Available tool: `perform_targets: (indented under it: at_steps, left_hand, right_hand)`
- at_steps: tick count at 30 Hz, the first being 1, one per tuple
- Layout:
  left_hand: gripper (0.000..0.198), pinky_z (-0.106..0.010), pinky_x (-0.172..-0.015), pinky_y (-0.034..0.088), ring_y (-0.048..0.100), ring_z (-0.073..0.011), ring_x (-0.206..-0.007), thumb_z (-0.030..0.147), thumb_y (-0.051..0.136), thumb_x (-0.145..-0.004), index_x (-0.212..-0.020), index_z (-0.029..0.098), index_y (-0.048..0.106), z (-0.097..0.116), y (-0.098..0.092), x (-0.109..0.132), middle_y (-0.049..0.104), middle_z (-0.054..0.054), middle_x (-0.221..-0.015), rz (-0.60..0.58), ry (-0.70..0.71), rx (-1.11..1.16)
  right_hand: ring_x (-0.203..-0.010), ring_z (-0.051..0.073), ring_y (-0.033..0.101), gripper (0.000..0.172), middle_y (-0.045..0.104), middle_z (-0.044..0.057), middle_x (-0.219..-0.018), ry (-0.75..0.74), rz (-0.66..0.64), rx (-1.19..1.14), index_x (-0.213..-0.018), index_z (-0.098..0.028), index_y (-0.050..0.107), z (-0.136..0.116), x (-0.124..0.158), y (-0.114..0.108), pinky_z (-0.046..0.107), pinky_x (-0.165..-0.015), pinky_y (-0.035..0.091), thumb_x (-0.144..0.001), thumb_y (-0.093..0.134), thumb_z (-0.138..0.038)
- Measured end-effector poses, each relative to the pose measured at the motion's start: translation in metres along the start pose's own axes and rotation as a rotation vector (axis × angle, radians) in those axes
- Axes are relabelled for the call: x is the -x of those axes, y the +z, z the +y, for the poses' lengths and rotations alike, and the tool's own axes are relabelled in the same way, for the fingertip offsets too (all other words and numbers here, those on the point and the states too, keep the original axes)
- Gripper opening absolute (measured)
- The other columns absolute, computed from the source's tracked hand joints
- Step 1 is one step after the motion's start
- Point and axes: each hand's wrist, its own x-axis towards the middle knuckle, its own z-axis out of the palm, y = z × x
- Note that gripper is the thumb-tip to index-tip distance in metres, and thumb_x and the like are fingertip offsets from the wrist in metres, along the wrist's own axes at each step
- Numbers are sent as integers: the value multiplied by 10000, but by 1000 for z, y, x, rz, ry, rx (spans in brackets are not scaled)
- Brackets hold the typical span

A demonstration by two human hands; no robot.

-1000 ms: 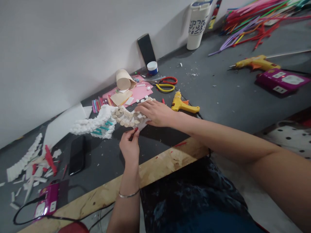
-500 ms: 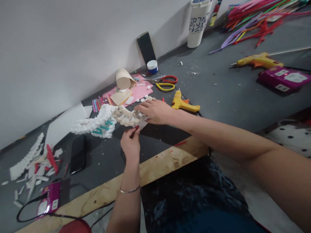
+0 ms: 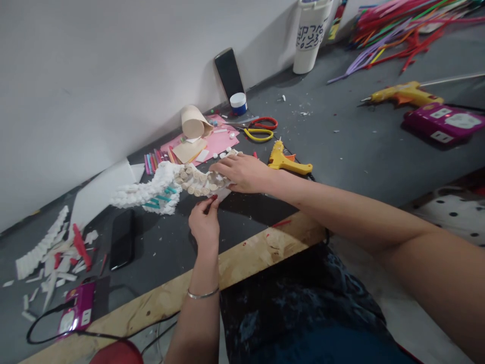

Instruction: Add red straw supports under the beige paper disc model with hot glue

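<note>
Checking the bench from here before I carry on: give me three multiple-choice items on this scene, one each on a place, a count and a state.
1. Where is the hot glue gun nearest the hands?
A) On the pink paper
B) On the grey worktop
C) On the plywood board

2. How many hot glue guns are in view?
A) One
B) Two
C) Three

3. What is the right hand doing?
A) Lying palm-down on the white craft piece with tan coils
B) Gripping scissors
C) Raised clear of everything

Answers:
1. B: it lies on the grey surface, beyond the right hand.
2. B: a second glue gun lies at the far right.
3. A: its fingers rest across the coils.
</note>
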Motion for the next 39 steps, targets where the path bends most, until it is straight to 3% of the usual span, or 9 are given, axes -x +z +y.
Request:
perform_targets:
  at_steps: [23, 34, 39]
  left_hand:
    - [192, -359, -826, 497, 665, -239, -857, 315, 642, -852, -921, 198, 778, 14, 0, 4, 757, -76, -902, 31, 54, -204]
    - [215, -348, -873, 506, 693, -233, -927, 331, 627, -861, -974, 227, 778, 10, 1, 3, 781, -55, -962, -5, -21, -161]
    - [215, -345, -827, 508, 701, -231, -860, 322, 622, -857, -965, 224, 781, 12, 1, 2, 778, -54, -911, -13, -40, -176]
  right_hand:
    - [-1117, 276, 574, 519, 624, 115, -1242, 13, 31, -15, -1343, -193, 454, 2, 1, 4, 365, -873, 393, -844, 595, -182]
    - [-1125, 278, 575, 533, 620, 119, -1259, 5, 25, -14, -1349, -183, 454, 3, 1, 4, 360, -871, 397, -840, 612, -185]
    - [-1126, 282, 573, 531, 620, 121, -1260, 2, 27, -9, -1345, -182, 459, 3, 1, 4, 363, -871, 394, -839, 620, -189]
